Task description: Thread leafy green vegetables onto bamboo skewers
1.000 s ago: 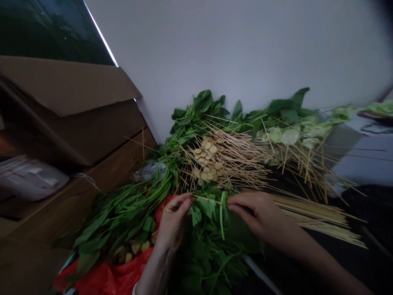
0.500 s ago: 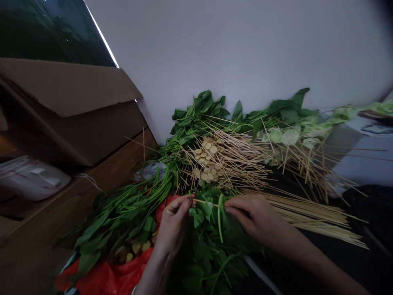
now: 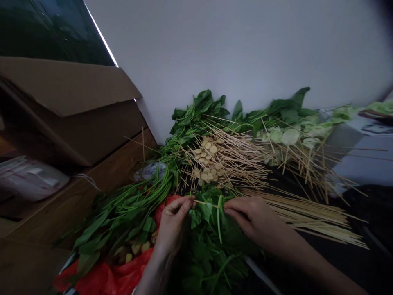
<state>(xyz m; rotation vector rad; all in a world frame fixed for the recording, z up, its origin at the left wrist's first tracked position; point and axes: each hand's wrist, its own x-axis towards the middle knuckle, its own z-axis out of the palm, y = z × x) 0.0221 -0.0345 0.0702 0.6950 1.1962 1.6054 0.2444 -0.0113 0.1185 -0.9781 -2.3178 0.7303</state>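
A thin wooden skewer (image 3: 204,202) runs level between my two hands. My left hand (image 3: 173,224) pinches a leafy green at the skewer's left end; a short bit of green stem shows above the fingertips. My right hand (image 3: 253,216) is closed on the skewer's right part, just beside a pale green stem (image 3: 219,227) that hangs across it. Leaves (image 3: 206,212) droop from the skewer between the hands. Below lies a heap of leafy greens (image 3: 204,258). How the stems are fixed on the skewer is hard to make out.
Skewered pale round slices (image 3: 210,153) lie ahead, with bare skewers (image 3: 319,217) to the right. Greens (image 3: 123,217) and a red plastic bag (image 3: 113,276) are at left. Skewered pale leaves (image 3: 290,136) lie farther right. A cardboard box (image 3: 101,135) stands at left, near the wall.
Almost nothing differs. Both hands hold nearly the same place, and the skewer tilts very slightly more down to the right.
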